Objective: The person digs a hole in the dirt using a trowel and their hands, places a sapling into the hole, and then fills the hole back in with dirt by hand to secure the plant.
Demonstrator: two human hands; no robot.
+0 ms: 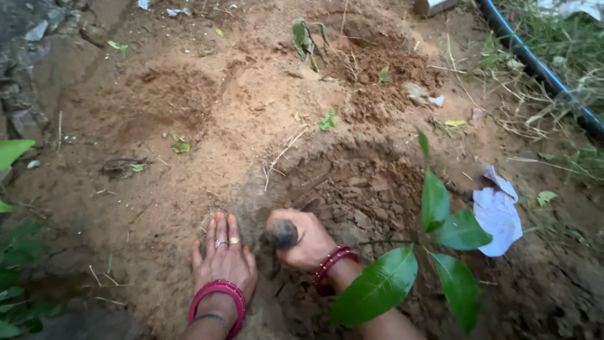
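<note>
My left hand lies flat, palm down, on sandy brown soil at the near rim of a dug pit, fingers together, with rings and a red bangle at the wrist. Just to its right, my right hand is closed round the dark rounded end of a tool handle, whose lower part is hidden in the earth. Red bangles circle that wrist too. A young sapling with large glossy green leaves stands in the pit beside my right forearm.
Loose clods fill the pit. A crumpled white paper scrap lies right of the sapling. A dark hose runs along the top right by grass. Small seedlings and a second mound lie farther back; stones at left.
</note>
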